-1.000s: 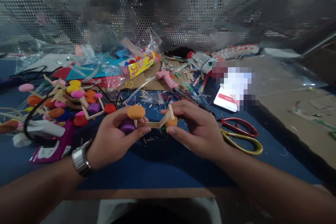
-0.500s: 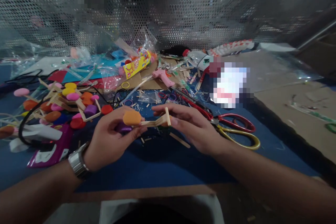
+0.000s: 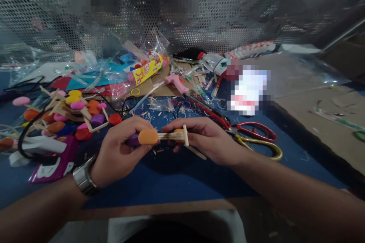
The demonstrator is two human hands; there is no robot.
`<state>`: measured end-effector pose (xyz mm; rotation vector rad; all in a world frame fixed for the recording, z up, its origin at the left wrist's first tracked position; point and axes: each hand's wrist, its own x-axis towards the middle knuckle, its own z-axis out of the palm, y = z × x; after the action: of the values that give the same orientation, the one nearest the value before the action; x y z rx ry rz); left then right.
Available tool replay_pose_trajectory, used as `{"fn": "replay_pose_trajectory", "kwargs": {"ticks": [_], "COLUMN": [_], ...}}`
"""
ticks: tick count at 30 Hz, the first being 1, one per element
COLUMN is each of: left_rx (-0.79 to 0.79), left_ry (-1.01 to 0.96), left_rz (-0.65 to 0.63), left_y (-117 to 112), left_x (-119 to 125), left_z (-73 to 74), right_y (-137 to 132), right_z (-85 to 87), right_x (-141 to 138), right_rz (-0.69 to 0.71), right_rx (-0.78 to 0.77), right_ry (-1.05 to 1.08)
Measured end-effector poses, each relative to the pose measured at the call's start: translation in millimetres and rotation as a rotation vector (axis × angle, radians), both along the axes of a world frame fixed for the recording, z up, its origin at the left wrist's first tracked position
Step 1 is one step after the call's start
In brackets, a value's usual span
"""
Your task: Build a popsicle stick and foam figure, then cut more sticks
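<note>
Between my two hands is a small craft-stick model (image 3: 168, 136), built of pale wooden sticks with a short crosspiece at its right end. A rounded orange piece (image 3: 148, 136) caps its left end, with a purple piece (image 3: 132, 139) partly hidden behind my fingers. My left hand (image 3: 118, 144) is closed in a pinch on that left end. My right hand (image 3: 212, 138) has its fingers around the right end, near a second orange piece (image 3: 179, 133). A loose craft stick (image 3: 198, 153) lies on the blue table just below the right hand.
Similar stick models (image 3: 76, 112) with coloured round pieces are heaped at left, beside a purple device (image 3: 54, 165) with a black cable. Red-and-yellow-handled scissors (image 3: 256, 140) lie at right. Behind are a pink glue gun (image 3: 177, 82), a plastic bottle (image 3: 213, 62) and a blurred bright screen (image 3: 248, 89).
The model has tilted so that its orange left piece sits slightly lower and further right, and its crosspiece has dropped a little. Both hands keep hold of it in nearly the same place.
</note>
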<state>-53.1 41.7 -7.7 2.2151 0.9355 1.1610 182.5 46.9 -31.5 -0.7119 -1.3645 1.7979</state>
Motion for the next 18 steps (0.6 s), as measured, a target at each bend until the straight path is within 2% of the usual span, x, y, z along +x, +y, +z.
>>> {"fn": "replay_pose_trajectory", "kwargs": {"ticks": [9,18], "left_rx": [0.005,-0.011], "left_ry": [-0.026,-0.008], "left_rz": [-0.012,0.014], "left_y": [-0.3,-0.9], "left_x": [0.0,1.0], "left_z": [-1.3,-0.1], "right_y": [-0.2,-1.5], "right_z": [6.4,4.6], "right_x": [0.7,-1.2], "right_rz": [0.008,-0.058], "right_rx": [-0.078,0.031], "right_ry": [0.075,-0.038]}}
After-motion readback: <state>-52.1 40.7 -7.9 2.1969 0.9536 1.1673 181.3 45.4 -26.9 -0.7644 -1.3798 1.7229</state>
